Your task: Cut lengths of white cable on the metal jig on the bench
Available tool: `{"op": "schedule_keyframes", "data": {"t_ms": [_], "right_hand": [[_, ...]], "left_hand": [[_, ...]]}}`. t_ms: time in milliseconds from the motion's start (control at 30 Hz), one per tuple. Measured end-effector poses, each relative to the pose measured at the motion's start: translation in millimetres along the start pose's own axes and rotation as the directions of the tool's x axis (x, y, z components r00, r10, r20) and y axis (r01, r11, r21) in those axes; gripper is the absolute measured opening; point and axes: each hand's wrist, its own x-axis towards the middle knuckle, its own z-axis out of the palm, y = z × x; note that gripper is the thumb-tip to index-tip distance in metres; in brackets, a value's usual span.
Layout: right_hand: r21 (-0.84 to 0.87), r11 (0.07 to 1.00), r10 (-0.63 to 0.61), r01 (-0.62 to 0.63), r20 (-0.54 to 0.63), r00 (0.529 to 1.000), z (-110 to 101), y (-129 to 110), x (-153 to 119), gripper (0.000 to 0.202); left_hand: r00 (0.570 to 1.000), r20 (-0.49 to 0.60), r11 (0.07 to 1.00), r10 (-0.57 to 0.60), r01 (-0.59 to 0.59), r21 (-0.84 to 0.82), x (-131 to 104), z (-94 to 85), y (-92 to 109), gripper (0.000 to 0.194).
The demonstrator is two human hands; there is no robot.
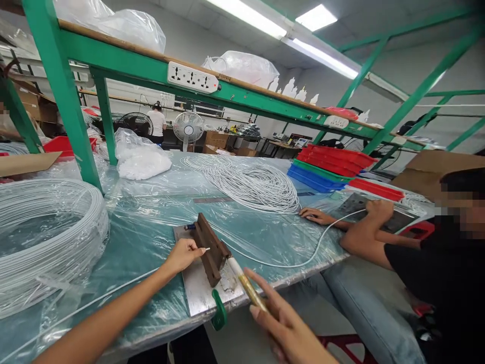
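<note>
A brown metal hand-lever jig [209,247] sits on a silver base plate [197,298] near the table's front edge. My left hand [185,256] is closed in a pinch on a thin white cable [125,286], whose short tip [206,248] sticks out over the jig's brown bars. The cable trails back leftward under my forearm. From the jig a white and gold lever handle [248,285] slants toward me. My right hand [282,321] is around its lower end, with the handle between thumb and index finger. A green clamp [219,309] is at the plate's front edge.
A large white cable coil [49,242] lies left; a looser coil [253,187] lies behind the jig. At right, a co-worker's raised hand [379,212] holds a cable and their other hand [314,216] rests on the table. Stacked trays [329,164] stand behind. A green shelf [144,68] crosses above.
</note>
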Motion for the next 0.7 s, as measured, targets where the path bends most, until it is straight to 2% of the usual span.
{"op": "schedule_keyframes", "data": {"t_ms": [67, 133, 200, 267, 333, 433, 567, 700], "right_hand": [[0.165, 0.983, 0.061, -0.081, 0.121, 0.991, -14.8, -43.9, -0.3, 0.065], [0.327, 0.942, 0.009, -0.070, 0.186, 0.983, -27.2, -91.9, 6.3, 0.040], [0.424, 0.906, -0.068, -0.021, 0.194, 0.979, -34.9, -135.7, 23.4, 0.021], [0.440, 0.898, -0.129, 0.031, 0.196, 0.972, -37.6, -172.1, 51.6, 0.024], [0.425, 0.902, -0.195, 0.079, 0.236, 0.952, -36.0, -201.1, 88.5, 0.043], [0.393, 0.912, -0.252, 0.119, 0.308, 0.917, -25.4, -231.9, 151.0, 0.062], [0.207, 0.969, -0.179, 0.132, 0.232, 0.956, -0.1, -251.5, 223.9, 0.068], [0.109, 0.989, -0.124, 0.104, 0.196, 0.973, 20.5, -253.6, 266.1, 0.070]], "left_hand": [[0.997, 0.073, 0.999, 0.029, -0.027, -0.030, -10.1, -11.2, 13.0, 0.037], [0.984, 0.168, 0.998, 0.062, -0.059, -0.024, -25.3, -24.8, 28.2, 0.034], [0.971, 0.233, 0.995, 0.061, -0.077, 0.060, -44.1, -39.3, 44.8, 0.029], [0.967, 0.253, 0.984, 0.016, -0.061, 0.170, -63.4, -53.4, 61.9, 0.026], [0.959, 0.281, 0.980, -0.035, -0.022, 0.196, -80.4, -65.6, 78.5, 0.025], [0.936, 0.345, 0.996, -0.067, 0.040, 0.086, -98.4, -78.2, 98.1, 0.025], [0.909, 0.410, 0.992, -0.070, 0.105, -0.065, -111.5, -82.8, 106.3, 0.030], [0.871, 0.486, 0.958, -0.078, 0.200, -0.205, -117.2, -80.8, 103.0, 0.036]]}}
